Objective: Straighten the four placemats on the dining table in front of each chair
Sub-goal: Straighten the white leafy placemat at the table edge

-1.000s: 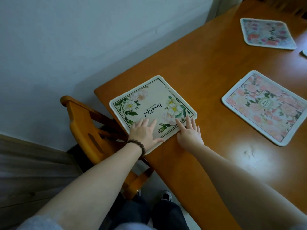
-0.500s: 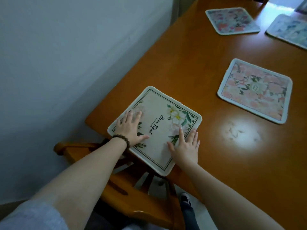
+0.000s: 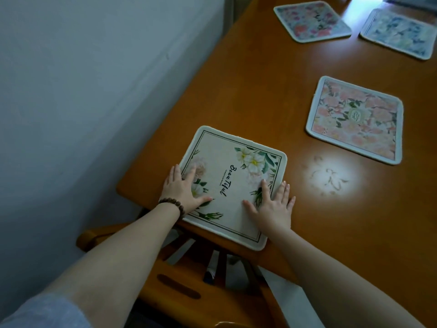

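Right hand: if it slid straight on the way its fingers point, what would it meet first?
The right hand points up-table; beyond the cream placemat edge lies bare table, then probably the far pink placemat, though depth is unclear.

Blue placemat [image 3: 399, 33] clipped by right edge; chair [image 3: 179, 290] partly under arms.

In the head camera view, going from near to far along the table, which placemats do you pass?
Cream placemat with white flowers, under both hands → pink floral placemat → at the far end, side by side, a pink-and-grey floral placemat and a blue-grey placemat.
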